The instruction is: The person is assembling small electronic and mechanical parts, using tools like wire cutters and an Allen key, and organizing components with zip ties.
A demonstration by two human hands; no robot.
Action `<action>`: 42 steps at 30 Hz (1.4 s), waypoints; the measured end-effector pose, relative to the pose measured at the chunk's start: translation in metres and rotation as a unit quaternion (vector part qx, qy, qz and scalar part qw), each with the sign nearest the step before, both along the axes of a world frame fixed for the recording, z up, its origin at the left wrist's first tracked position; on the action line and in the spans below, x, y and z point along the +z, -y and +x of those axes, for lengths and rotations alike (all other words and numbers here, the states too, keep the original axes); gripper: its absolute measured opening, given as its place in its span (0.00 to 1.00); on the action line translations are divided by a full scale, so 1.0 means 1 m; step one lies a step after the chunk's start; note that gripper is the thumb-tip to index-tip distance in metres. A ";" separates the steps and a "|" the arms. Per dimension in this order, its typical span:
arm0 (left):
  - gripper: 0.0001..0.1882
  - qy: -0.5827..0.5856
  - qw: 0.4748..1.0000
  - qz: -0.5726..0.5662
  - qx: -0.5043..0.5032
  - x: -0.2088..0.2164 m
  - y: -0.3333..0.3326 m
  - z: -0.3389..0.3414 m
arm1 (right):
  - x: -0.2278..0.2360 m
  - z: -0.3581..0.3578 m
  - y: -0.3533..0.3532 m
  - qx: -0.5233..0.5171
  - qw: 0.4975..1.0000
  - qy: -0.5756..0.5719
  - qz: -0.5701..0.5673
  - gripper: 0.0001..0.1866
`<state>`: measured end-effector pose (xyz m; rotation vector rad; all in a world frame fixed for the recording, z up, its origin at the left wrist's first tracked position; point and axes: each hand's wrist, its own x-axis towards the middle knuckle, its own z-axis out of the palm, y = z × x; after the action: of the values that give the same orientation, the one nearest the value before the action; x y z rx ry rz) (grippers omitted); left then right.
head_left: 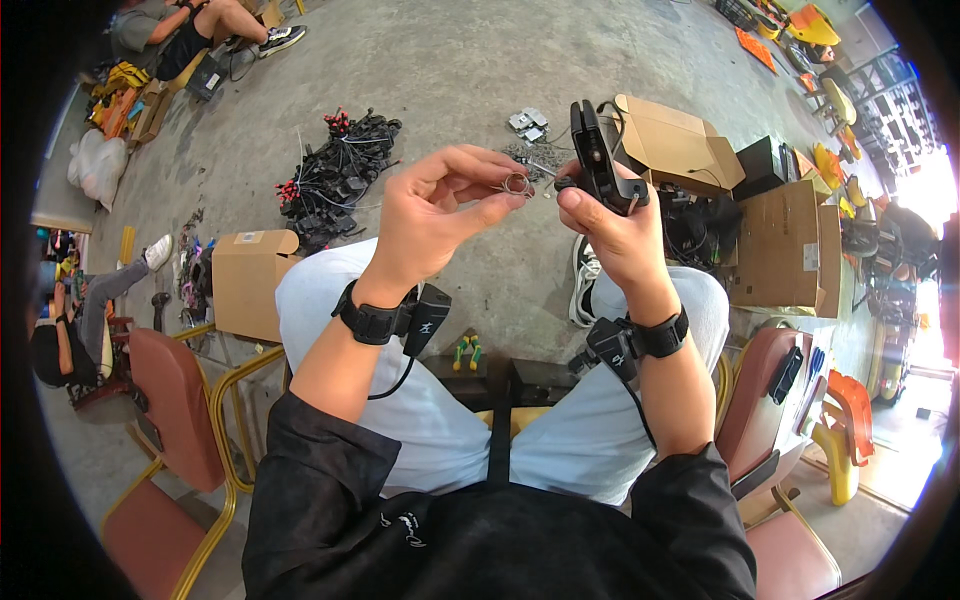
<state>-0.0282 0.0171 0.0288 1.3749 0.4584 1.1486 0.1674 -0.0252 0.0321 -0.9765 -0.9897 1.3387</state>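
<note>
Up in front of my knees, my left hand (425, 205) pinches a small coiled wire spring (516, 184) between thumb and fingertips. My right hand (628, 235) is closed round a black lever-like part (592, 150) with two long parallel sides, held upright. A small black knob (566, 184) shows at the right thumb tip. The spring and the black part are close together but apart. Near the knob lies a thin silver rod; whether it is in the hand or on the floor behind, I cannot tell.
On the floor ahead are a heap of black parts with red tips (340, 175), silver metal plates (528, 124) and an open cardboard box (680, 145). Green-and-yellow-handled pliers (467, 353) lie between my legs. Chairs (178, 410) flank me; another person (190, 35) sits far left.
</note>
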 end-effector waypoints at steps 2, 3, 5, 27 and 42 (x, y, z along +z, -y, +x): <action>0.10 0.001 1.000 0.015 0.008 -0.001 0.000 0.000 | -0.001 0.000 -0.001 0.031 0.999 -0.034 -0.007 0.13; 0.10 -0.001 1.000 0.029 0.005 -0.003 0.000 0.002 | -0.001 -0.001 -0.001 0.032 0.999 -0.034 -0.007 0.13; 0.10 -0.002 0.999 0.044 0.002 -0.004 0.001 0.002 | 0.001 -0.003 0.001 0.053 0.998 0.017 -0.029 0.13; 0.11 0.008 0.996 0.092 0.018 -0.006 0.004 0.007 | -0.005 -0.009 0.002 0.107 0.987 -0.090 -0.077 0.09; 0.10 0.010 0.997 -0.078 0.016 -0.002 0.005 0.004 | 0.000 -0.013 0.003 0.132 0.976 -0.137 -0.110 0.09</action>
<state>-0.0238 0.0122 0.0271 1.2237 0.5459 1.1275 0.1547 -0.0285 0.0323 -0.8123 -0.7902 1.7817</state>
